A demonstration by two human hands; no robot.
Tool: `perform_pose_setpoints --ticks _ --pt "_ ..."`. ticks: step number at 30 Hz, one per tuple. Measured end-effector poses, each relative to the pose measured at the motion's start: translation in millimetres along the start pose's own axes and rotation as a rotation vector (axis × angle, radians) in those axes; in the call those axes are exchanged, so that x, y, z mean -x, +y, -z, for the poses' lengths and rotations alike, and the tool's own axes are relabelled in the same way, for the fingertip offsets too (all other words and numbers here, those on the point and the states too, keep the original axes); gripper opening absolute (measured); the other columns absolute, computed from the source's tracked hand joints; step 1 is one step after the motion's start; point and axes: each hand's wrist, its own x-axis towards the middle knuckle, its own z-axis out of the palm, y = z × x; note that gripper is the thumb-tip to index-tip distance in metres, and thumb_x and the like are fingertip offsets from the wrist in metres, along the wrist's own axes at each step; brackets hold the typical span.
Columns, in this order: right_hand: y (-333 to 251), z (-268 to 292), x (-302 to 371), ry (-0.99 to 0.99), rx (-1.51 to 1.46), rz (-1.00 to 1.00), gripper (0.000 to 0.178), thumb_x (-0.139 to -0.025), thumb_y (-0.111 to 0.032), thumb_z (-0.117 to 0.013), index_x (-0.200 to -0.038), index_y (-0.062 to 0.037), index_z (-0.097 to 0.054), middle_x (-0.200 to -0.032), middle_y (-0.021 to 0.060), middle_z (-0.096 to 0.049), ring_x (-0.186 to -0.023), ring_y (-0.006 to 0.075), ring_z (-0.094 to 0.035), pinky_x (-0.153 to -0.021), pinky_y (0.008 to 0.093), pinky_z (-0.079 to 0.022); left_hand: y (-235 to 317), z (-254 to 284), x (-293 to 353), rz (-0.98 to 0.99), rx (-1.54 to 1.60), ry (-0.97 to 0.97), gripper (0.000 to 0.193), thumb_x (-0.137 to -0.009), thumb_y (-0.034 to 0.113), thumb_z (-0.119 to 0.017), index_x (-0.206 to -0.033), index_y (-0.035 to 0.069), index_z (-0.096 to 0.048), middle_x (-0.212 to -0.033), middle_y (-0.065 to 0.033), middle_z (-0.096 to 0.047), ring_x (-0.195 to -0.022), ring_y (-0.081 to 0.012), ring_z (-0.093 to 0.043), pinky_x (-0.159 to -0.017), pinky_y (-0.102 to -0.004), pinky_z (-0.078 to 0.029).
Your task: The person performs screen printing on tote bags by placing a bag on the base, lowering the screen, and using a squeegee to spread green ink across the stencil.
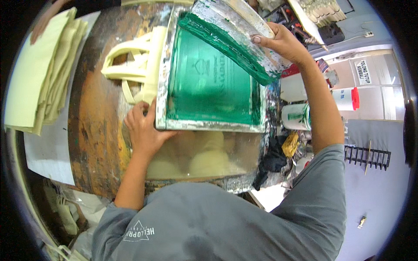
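One long squeegee (233,37) slants down rightward at top centre, right hand (285,45) gripping it over the green printing screen (207,95) — left hand (146,130), spread, straddles the lower-left corner.

A pale-rimmed printing screen (209,126), its mesh (196,98) coated green, lies over a pale-yellow tote bag (151,76) jutting out leftward; a wide squeegee (237,35), lower edge thickly inked, slants across the screen's far right corner.
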Motion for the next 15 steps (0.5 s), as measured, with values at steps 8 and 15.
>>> perform_pose_setpoints --ticks 8,15 --pt "27.3 18.3 -48.2 0.512 0.617 0.249 0.049 -0.092 -0.050 -0.084 -0.117 -0.0081 -0.075 -0.094 0.0171 -0.075 -0.084 0.0326 -0.074 -0.077 0.0423 -0.057 2.0 2.9 1.3 0.003 0.005 -0.020 0.114 -0.062 0.074 -0.090 -0.153 0.012 -0.062 -0.130 -0.0201 -0.052 -0.124 -0.0391 -0.048 -0.107 -0.0549 -0.035" --pt "70.2 -86.1 -60.9 0.487 0.975 0.382 0.038 -0.082 -0.037 -0.089 -0.104 -0.0142 -0.069 -0.092 0.0065 -0.068 -0.093 0.0308 -0.071 -0.081 0.0449 -0.059 -0.6 -0.1 0.6 -0.002 -0.005 -0.013 0.115 -0.058 0.073 -0.091 -0.149 0.009 -0.065 -0.128 -0.0181 -0.053 -0.122 -0.0381 -0.048 -0.107 -0.0541 -0.036"
